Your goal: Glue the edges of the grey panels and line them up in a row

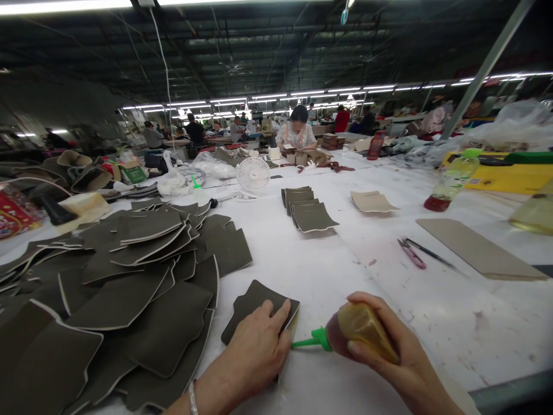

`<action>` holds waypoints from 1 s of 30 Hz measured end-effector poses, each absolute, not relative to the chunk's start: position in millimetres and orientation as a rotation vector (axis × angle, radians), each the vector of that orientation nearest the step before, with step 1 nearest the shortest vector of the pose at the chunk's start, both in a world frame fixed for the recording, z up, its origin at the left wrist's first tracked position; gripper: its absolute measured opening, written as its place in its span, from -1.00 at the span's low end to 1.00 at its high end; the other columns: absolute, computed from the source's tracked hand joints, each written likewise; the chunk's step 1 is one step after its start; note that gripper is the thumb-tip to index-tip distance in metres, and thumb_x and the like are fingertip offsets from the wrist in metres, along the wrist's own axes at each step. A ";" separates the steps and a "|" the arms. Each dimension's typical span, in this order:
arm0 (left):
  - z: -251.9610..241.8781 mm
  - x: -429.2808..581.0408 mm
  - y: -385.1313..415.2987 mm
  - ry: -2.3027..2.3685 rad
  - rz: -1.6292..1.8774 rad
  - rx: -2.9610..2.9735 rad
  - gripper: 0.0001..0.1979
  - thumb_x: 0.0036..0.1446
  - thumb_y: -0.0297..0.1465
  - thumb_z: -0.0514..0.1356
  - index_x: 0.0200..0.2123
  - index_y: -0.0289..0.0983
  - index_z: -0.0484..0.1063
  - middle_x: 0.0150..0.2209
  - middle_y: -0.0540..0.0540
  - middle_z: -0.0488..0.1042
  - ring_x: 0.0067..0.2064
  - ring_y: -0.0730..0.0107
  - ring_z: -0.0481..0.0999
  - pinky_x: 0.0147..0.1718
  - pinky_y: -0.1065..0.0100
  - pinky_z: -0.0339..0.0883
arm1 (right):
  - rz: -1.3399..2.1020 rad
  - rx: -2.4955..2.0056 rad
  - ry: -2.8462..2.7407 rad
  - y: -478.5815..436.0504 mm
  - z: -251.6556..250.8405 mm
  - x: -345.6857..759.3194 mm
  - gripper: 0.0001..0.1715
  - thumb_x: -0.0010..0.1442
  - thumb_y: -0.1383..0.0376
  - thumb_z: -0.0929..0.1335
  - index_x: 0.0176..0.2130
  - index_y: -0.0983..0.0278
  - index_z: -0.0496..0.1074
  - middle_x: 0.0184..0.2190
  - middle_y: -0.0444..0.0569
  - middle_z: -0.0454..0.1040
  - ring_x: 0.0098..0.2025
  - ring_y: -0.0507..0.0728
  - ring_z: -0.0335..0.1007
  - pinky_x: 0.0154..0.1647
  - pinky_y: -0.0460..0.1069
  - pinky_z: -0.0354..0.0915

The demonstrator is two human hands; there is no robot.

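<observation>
My left hand presses on a dark olive-grey leather-like piece on the white table, fingers on top and thumb by its right edge. In my right hand is a squeeze bottle of amber liquid, lying nearly level. Its green nozzle points left, with the tip at the piece's edge beside my left thumb. The hand partly hides whether the tip touches. To the left lies a large heap of similar dark pieces with pale edges.
Beyond my hands lie a row of overlapped dark pieces and a beige stack. Pink snips, a pen-like tool and a flat taupe panel lie right, near a plastic bottle. A white fan stands ahead; a person sits opposite.
</observation>
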State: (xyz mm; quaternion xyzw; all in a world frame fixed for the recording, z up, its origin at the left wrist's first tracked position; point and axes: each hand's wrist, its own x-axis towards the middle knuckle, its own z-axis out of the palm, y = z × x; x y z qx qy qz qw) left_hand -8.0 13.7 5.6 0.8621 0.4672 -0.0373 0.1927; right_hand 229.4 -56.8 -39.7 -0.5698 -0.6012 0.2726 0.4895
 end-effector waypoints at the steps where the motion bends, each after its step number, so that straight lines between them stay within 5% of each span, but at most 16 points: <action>1: 5.4 -8.1 14.0 1.312 -0.106 2.411 -0.46 0.29 -0.33 -0.16 0.32 -0.21 0.09 -0.05 -0.21 0.35 -0.10 0.13 0.45 -0.05 0.15 0.32 | 0.655 -1.393 -1.464 -56.9 -40.7 230.4 -0.47 0.21 0.04 0.40 0.09 0.09 0.21 0.04 -0.08 0.35 0.05 0.18 0.34 -0.14 -0.16 0.36; 8: 7.5 -7.3 14.5 1.310 -0.102 2.375 -0.45 0.30 -0.31 -0.15 0.34 -0.21 0.05 -0.02 -0.21 0.32 -0.06 0.16 0.43 -0.02 0.19 0.29 | 0.732 -1.357 -1.516 -66.4 -42.3 228.9 -0.45 0.19 0.07 0.42 0.10 0.07 0.23 0.07 -0.14 0.32 0.08 0.11 0.30 0.07 -0.19 0.23; 30: 10.5 -5.6 11.0 1.345 -0.149 2.380 -0.47 0.32 -0.31 -0.17 0.33 -0.22 0.06 -0.03 -0.19 0.31 -0.07 0.22 0.41 -0.04 0.29 0.25 | 0.810 -1.311 -1.202 -80.2 -44.4 208.3 -0.43 0.04 0.08 0.49 0.02 0.12 0.33 -0.05 -0.09 0.38 -0.02 0.18 0.32 -0.03 -0.11 0.25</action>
